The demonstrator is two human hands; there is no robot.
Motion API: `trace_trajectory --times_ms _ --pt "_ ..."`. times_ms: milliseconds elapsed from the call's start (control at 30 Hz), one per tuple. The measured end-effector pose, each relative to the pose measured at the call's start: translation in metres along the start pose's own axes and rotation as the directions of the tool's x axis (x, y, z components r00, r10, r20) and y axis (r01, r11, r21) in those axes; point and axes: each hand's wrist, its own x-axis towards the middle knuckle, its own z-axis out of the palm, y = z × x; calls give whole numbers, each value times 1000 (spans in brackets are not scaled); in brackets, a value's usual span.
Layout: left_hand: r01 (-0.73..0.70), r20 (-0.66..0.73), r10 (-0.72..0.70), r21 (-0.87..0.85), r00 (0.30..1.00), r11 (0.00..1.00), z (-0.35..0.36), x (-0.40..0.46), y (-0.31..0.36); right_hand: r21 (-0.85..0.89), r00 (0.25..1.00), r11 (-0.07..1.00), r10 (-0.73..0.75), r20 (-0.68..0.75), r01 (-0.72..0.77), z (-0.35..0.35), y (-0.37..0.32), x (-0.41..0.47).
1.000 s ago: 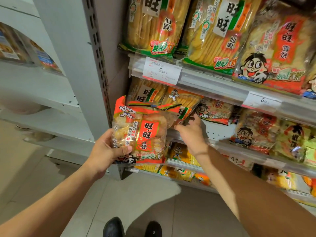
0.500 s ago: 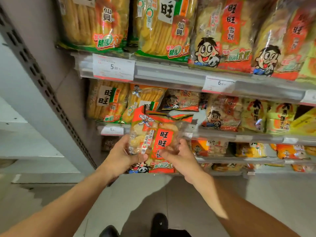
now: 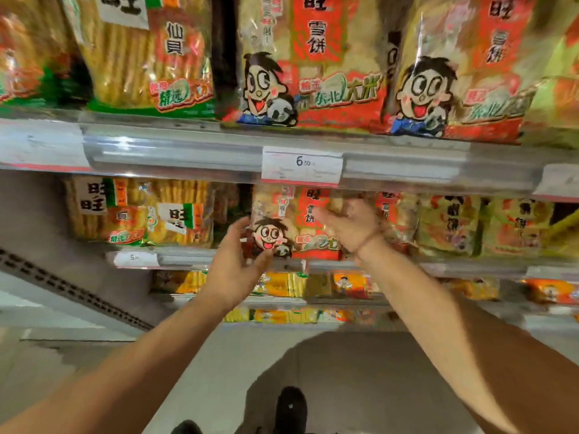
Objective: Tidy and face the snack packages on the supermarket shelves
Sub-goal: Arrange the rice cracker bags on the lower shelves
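Observation:
A red-and-clear rice cracker pack with a cartoon face stands upright on the second shelf, front facing out. My left hand is at its lower left corner, fingers spread and loosely cupped against it. At the pack's right edge, my right hand lies with an open palm and overlaps part of the pack. Neither hand clearly grips it. The picture is blurred by motion.
Yellow cracker packs stand left of it, more snack bags to its right. Large bags fill the top shelf above a price tag. Lower shelves hold small orange packs. A grey upright is at left.
The pack that both hands held in front of the shelves now stands on the second shelf. Both hands have opened against it, and the view has shifted right and closer.

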Motion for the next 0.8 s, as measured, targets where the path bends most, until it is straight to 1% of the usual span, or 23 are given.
trace_trajectory --times_ms 67,100,167,267,367,433,567,633,700,733,800 --pt "-65 -68 83 243 994 968 0 7 1 -14 1000 1000 8 -1 -8 1 -5 22" --pt "-68 -87 100 317 991 946 0 12 3 -12 999 999 36 -4 -36 5 -7 29" --pt "-60 -82 94 348 992 936 2 25 11 -62 998 996 67 -16 -68 14 -6 38" --pt "-45 -23 58 377 998 925 10 37 19 -153 996 985 67 -64 -76 22 8 42" --pt "-6 -21 16 411 1000 912 15 37 15 -224 997 972 69 -25 -73 18 23 40" --pt "-13 23 2 469 1000 883 17 34 10 -302 999 953 33 -5 -33 15 29 34" --pt "-3 78 -51 578 996 816 19 30 4 -394 995 917 -21 95 57 9 44 14" --pt "5 97 -94 667 991 745 22 30 3 -506 995 859 -36 96 80 10 51 7" --pt "17 97 -122 714 988 700 26 29 1 -634 994 765 -90 60 108 15 57 1" --pt "24 92 -133 731 987 682 28 28 0 -669 991 733 -120 52 123 17 58 0" --pt "31 87 -149 760 985 649 30 27 -1 -692 987 706 -152 57 149 18 60 0"
